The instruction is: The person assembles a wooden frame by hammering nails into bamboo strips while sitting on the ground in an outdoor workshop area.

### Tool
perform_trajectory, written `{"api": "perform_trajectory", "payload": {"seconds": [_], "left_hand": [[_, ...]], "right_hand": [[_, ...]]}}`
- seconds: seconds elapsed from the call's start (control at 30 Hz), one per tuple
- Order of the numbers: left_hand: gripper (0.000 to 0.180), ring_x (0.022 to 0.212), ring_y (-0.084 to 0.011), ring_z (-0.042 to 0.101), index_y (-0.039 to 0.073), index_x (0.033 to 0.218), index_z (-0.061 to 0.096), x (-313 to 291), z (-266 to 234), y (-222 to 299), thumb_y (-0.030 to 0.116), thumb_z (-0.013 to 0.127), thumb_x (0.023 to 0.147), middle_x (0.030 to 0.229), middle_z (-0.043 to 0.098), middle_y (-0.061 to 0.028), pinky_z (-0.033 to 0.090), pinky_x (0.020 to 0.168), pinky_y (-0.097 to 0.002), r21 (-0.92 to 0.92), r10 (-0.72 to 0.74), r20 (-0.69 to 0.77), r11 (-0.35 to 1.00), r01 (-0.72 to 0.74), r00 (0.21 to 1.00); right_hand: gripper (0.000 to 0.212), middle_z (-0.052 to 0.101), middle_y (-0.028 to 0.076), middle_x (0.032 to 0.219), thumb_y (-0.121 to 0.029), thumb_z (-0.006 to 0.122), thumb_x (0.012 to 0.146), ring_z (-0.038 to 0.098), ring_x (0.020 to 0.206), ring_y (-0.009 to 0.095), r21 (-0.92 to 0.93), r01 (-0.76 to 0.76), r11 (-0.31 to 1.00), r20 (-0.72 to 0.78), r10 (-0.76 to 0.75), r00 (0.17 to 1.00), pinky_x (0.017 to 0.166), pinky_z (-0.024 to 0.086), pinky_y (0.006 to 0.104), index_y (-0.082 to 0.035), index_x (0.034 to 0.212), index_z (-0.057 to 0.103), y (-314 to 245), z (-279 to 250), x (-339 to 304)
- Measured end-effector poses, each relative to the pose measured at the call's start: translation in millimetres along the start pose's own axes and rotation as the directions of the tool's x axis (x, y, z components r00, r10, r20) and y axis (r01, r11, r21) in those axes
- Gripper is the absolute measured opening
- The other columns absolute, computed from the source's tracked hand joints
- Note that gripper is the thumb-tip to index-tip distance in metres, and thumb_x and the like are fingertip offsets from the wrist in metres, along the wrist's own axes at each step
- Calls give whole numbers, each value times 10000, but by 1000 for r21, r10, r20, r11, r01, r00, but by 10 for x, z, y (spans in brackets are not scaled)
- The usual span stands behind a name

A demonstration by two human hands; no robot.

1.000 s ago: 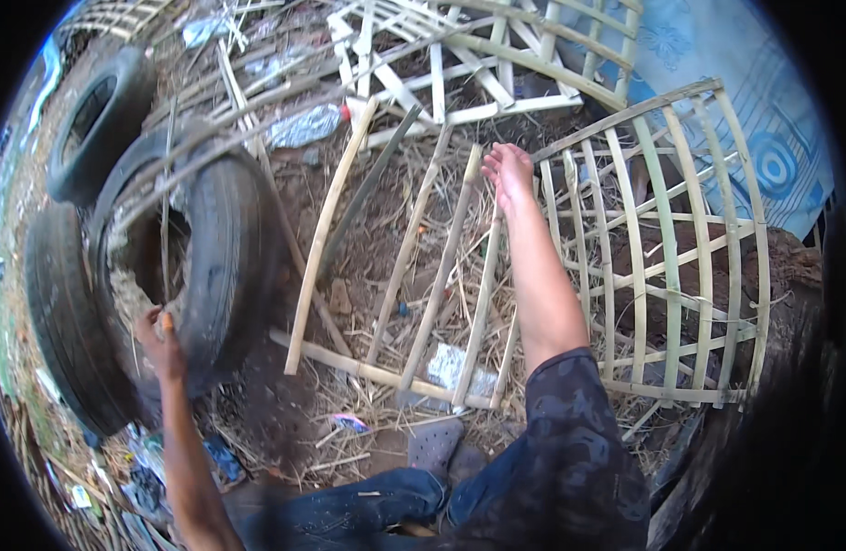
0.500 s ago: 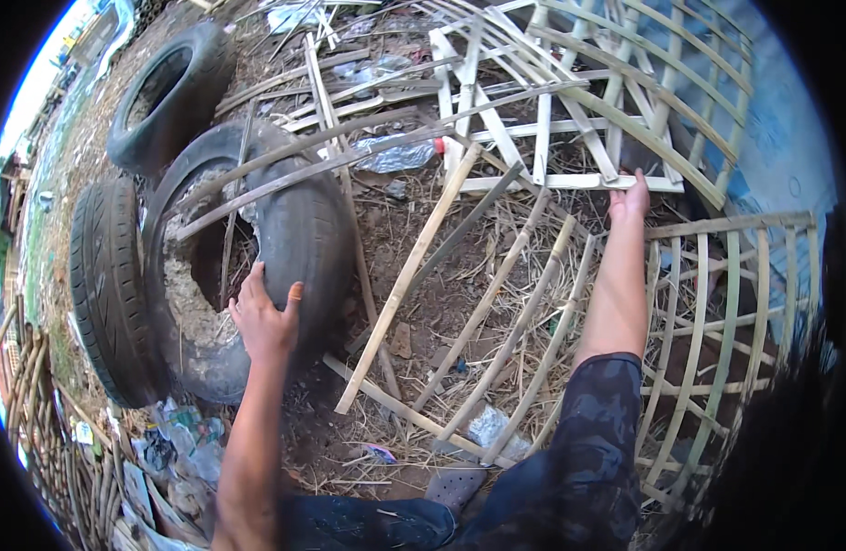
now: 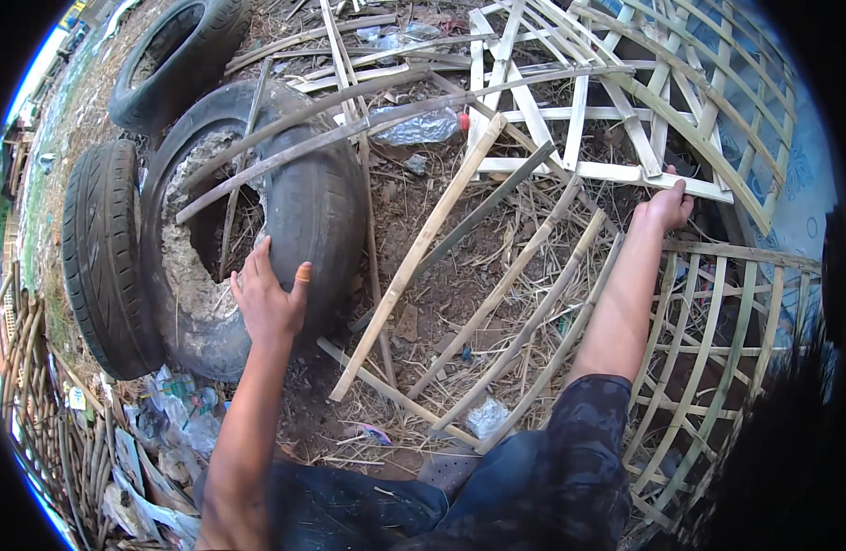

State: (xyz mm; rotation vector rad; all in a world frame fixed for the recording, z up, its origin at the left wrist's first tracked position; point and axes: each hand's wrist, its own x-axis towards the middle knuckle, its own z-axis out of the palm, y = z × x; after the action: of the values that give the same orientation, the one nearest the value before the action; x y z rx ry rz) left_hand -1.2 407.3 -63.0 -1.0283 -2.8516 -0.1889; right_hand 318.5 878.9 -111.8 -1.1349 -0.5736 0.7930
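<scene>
My left hand (image 3: 271,296) has its fingers spread at the near side of a large black tyre (image 3: 317,207); whether they touch the rubber I cannot tell. An orange-brown band is around the thumb tip. Chunky pale material lines the tyre's inner opening. On the right, my right hand (image 3: 664,209) is closed around a pale, flat bamboo slat (image 3: 616,173), close to its right end. This slat forms the near edge of a lattice of bamboo strips (image 3: 662,83), which curves up at the far right. Part of the fingers is hidden behind the slat.
Two more tyres stand at left, one treaded tyre (image 3: 101,262) and one farther back (image 3: 180,60). Long slats (image 3: 423,266) lean over straw-strewn soil. Another curved lattice (image 3: 708,349) lies by my right forearm. A plastic bottle (image 3: 418,127) and bundled sticks (image 3: 46,413) lie around.
The view has shifted a little. My right hand and the slat's right end appear farther right, with the fingers more closed around it. My left hand has stayed by the tyre, fingers spread.
</scene>
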Motion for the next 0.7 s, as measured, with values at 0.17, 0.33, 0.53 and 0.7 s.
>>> {"api": "perform_trajectory", "payload": {"seconds": [0.17,0.33,0.53,0.7], "left_hand": [[743,1277,-323,473,81,1390,434,15,26,134,619,513,886,1342,518,-150,252,1107,-561,-66,-15,21,998,16,1000],[751,1282,-322,468,85,1399,424,11,-25,38,624,514,883,1347,513,-150,245,1111,-560,-18,-14,16,1000,14,1000],[752,1284,-320,465,88,1407,411,-37,18,-16,620,516,885,1346,512,-150,239,1114,-561,-16,-11,37,1000,12,999],[740,1281,-319,468,83,1402,420,-3,26,86,610,514,892,1344,514,-148,249,1109,-563,-23,17,24,1000,-17,1000]], "right_hand": [[251,686,238,1044,-40,519,949,691,951,266,-110,-57,992,34,61,998,842,544,369,95,1146,443,205,-165,682],[253,628,246,1136,-13,518,971,672,1018,322,-82,31,996,178,-16,984,874,572,423,62,1195,427,46,-198,376],[211,693,252,1053,-87,556,980,676,975,233,-138,364,921,321,-306,896,827,526,290,85,1036,448,-483,-79,53],[209,698,241,1050,-66,557,972,685,960,230,-148,432,889,349,-362,864,818,535,296,98,1049,453,-619,-50,142]]}}
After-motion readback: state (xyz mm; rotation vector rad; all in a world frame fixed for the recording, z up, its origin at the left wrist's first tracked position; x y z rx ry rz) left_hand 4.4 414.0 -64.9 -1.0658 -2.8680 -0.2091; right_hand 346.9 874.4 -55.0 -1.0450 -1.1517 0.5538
